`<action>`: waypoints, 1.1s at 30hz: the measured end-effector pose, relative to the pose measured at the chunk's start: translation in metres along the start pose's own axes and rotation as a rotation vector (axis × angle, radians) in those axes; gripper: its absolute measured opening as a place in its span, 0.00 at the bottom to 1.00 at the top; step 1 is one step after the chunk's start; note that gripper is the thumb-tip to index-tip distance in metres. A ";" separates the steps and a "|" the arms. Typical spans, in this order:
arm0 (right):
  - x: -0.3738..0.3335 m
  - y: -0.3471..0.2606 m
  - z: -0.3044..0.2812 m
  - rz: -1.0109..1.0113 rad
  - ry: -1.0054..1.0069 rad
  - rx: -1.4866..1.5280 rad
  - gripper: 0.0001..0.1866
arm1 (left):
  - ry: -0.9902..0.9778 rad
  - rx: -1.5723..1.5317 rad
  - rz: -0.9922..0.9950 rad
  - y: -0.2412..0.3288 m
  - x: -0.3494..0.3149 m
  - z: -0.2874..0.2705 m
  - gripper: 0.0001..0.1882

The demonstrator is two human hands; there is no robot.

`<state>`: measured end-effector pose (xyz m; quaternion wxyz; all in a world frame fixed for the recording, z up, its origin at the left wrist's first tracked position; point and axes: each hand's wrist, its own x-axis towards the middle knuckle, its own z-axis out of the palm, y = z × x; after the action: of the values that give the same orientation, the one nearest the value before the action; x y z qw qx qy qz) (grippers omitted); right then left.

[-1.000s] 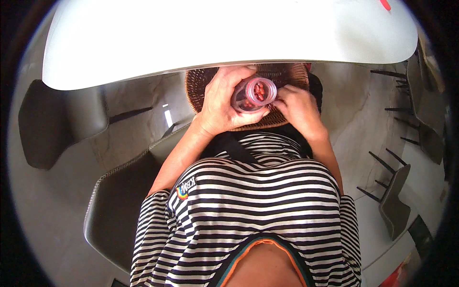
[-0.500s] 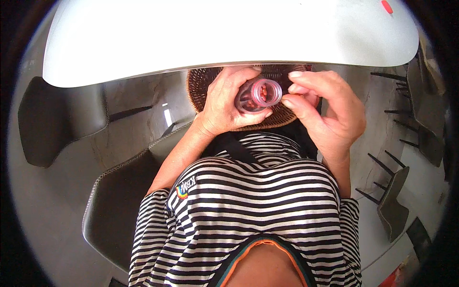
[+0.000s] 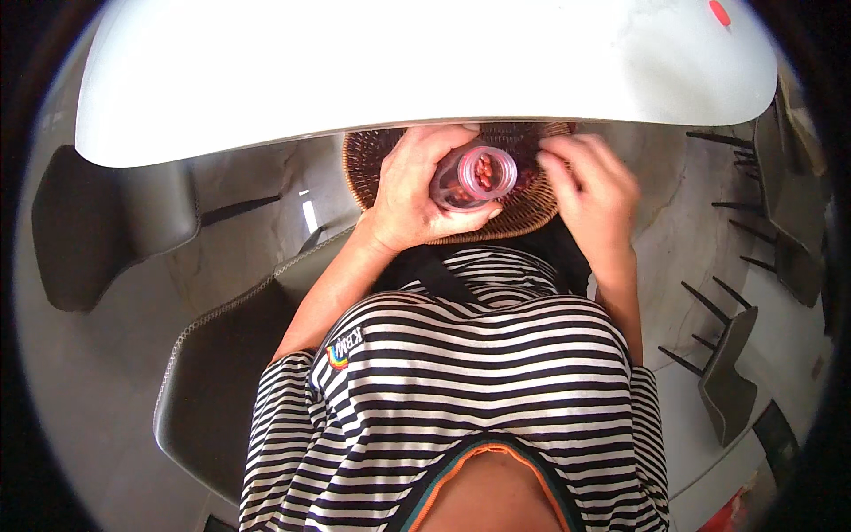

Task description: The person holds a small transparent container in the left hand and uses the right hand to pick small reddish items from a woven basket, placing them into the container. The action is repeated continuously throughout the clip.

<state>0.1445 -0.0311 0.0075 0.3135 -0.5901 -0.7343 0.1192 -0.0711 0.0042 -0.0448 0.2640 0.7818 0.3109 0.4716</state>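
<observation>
A clear plastic jar [image 3: 452, 184] with a wide threaded mouth is in my left hand [image 3: 409, 188], whose fingers and thumb wrap round its side. The jar tilts toward me, and small glossy red bean-like pieces [image 3: 486, 173] show through the mouth. My right hand [image 3: 589, 182] hangs over the right part of a brown woven basket [image 3: 496, 236], fingers bent downward and slightly parted from the thumb. I see nothing between them, though the fingertips are a little blurred. Dark red pieces [image 3: 528, 168] lie in the basket beside the thumb.
A white table [image 3: 355, 71] spans the top, its edge just beyond the basket. A small red object [image 3: 720, 12] lies at its far right. Grey chairs stand at the left [image 3: 115, 226] and right [image 3: 731, 381], and one chair [image 3: 230, 381] is close by my left arm.
My right hand has moved from beside the jar's mouth to the basket's right side, its fingers turning down. The jar has shifted slightly left in my left hand.
</observation>
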 end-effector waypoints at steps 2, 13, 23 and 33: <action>-0.008 0.020 0.020 -0.081 -0.217 -0.299 0.12 | -0.003 -0.003 -0.001 -0.001 0.000 0.001 0.40; -0.030 0.038 0.054 -0.059 -0.445 -0.198 0.04 | 0.011 0.004 0.001 -0.001 -0.003 0.000 0.40; 0.022 -0.035 -0.020 -0.030 0.106 0.520 0.11 | -0.015 0.012 -0.019 -0.001 -0.003 0.001 0.40; 0.028 -0.054 -0.008 0.033 0.088 0.694 0.13 | -0.008 0.025 -0.007 0.002 0.002 0.002 0.38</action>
<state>0.1035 -0.0215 0.0517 0.5249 -0.4647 -0.6261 0.3413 -0.0679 0.0040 -0.0427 0.2570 0.7858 0.3186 0.4636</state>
